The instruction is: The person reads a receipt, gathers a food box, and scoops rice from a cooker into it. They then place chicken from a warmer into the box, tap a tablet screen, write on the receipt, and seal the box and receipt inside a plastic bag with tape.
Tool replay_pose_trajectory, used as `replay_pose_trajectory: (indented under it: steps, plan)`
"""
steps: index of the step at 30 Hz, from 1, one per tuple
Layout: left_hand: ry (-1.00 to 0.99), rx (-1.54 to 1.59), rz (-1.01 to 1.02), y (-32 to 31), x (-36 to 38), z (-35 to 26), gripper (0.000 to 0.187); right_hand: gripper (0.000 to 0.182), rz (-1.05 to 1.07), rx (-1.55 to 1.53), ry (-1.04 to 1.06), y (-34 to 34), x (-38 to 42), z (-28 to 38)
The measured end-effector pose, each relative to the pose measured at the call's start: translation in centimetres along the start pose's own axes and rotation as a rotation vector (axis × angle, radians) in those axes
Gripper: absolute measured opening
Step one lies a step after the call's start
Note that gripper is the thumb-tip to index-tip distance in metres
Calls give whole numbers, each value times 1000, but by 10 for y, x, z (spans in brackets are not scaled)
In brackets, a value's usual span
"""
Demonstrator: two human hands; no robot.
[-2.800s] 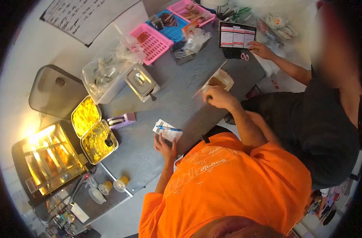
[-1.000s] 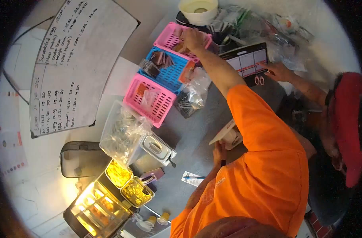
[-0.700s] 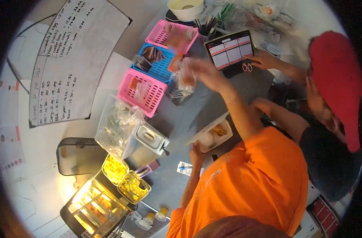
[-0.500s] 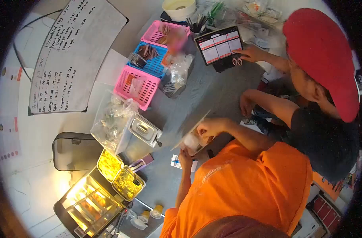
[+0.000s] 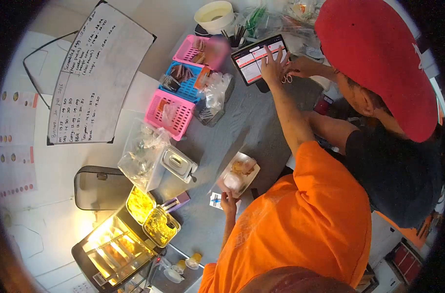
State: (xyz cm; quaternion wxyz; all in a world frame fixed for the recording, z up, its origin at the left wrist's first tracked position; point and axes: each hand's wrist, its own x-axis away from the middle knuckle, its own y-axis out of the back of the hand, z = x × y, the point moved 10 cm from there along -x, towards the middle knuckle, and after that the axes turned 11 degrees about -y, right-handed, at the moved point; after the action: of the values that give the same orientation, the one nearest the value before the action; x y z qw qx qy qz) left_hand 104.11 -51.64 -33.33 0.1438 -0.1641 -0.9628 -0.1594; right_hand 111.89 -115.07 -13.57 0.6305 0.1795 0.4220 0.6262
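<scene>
My left hand point(image 5: 228, 201) grips the near edge of an open paper food box point(image 5: 252, 177). Inside are a white mound that looks like rice point(image 5: 233, 181) and some browned food point(image 5: 243, 167). My right hand point(image 5: 273, 67) reaches out over a tablet point(image 5: 247, 59) on a stand, its fingers spread across the lit screen of red-and-white panels. Close to it, a co-worker's hand point(image 5: 300, 67) is beside a pair of scissors point(image 5: 287, 78). A printed slip with a blue pen point(image 5: 215, 199) lies next to my left hand.
Pink basket point(image 5: 170, 115) and blue basket point(image 5: 184, 81) hold packets. A lidded steel container point(image 5: 177, 163) stands near a bag-filled clear bin point(image 5: 140, 158). Two tubs of yellow food point(image 5: 160, 227) sit beside a lit warmer point(image 5: 112, 249). A co-worker in a red cap point(image 5: 374, 58) stands at right.
My right hand has left the food box and moved up to the tablet screen. The box now lies flatter and open. The co-worker's hand has drawn back slightly from the screen.
</scene>
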Motion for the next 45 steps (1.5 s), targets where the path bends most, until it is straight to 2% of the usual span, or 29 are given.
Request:
replay_pose_trajectory:
  steps: [4,7,9,11,12,13,16,17,19,21,24,25,28,32,37,40,41,45]
  plan:
    - [36,-116,-77,8,6,-6,39,49,-23,69,1,-26,-17,-8]
    - [-17,-121,-167,15,10,-31,41,50,-62,-9,24,-19,-14,-8]
    - [-75,-76,-228,22,13,-42,45,49,-156,-174,36,-5,-12,-10]
    - [-259,-66,-358,34,17,-62,45,44,-253,-274,50,11,-2,-10]
    - [-353,-59,-421,39,21,-72,47,43,-225,-261,62,13,5,-10]
    - [-313,-43,-460,44,22,-73,51,42,-198,-250,76,12,12,-12]
    - [-419,-45,-520,64,21,-96,48,39,-158,-190,124,5,36,-20]
    - [-539,-255,-542,73,19,-110,41,40,-132,-165,130,1,44,-25]
    - [-413,-72,-520,92,1,-97,39,39,-101,-141,158,-3,58,-33]
    - [-323,23,-529,95,-7,-113,36,45,-62,-91,164,-5,70,-36]
    - [-360,67,-204,74,-21,-153,35,52,-12,-26,155,-16,76,-38]
    - [-431,-30,-153,67,-24,-165,41,54,6,-6,149,-21,79,-40]
    - [-443,-227,98,27,-16,-210,44,58,51,60,249,-23,86,-25]
    - [-245,-396,160,10,-13,-180,32,59,179,48,361,-28,97,-4]
    - [-461,-607,236,-25,-3,-157,21,58,173,53,297,-25,94,-10]
    - [-390,-847,144,-35,8,-143,22,57,97,45,226,-20,80,-24]
    - [-317,-767,194,-36,7,-130,27,57,82,42,207,-20,74,-28]
    - [-359,-812,137,-39,14,-129,28,54,-24,122,197,-18,59,-46]
